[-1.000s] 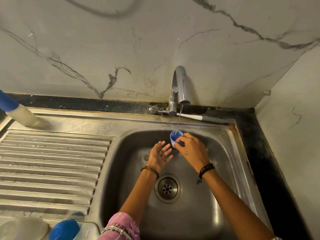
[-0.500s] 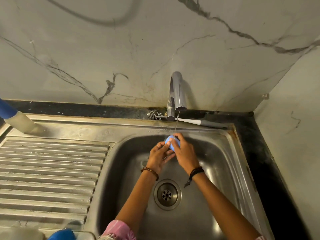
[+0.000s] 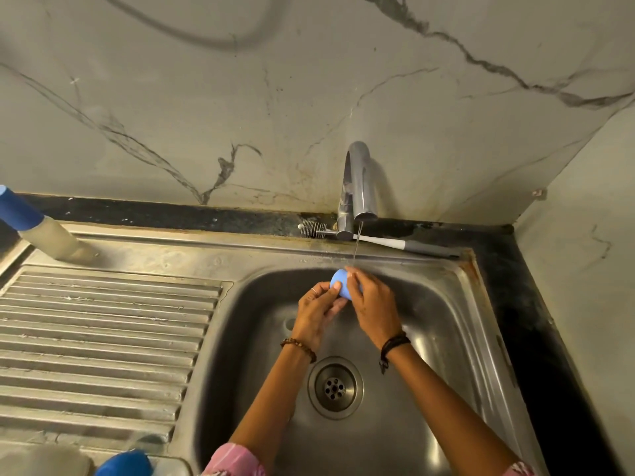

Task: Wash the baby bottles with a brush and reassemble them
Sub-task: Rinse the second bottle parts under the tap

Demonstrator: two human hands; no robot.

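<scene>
Head view: blue cap (image 3: 340, 285) sits over the sink (image 3: 446, 338), under the tap's (image 3: 357, 187) thin stream.
Left hand (image 3: 318, 312): fingers curled onto cap's left side.
Right hand (image 3: 372, 304): fingers pinch cap's right side, apparently.

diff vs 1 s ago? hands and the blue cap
The left hand, open beside the blue cap a second ago, has closed in and now holds it together with the right hand. The cap has turned from mouth-up to its closed side showing. Unchanged: thin stream from the tap, brush behind the sink.
</scene>
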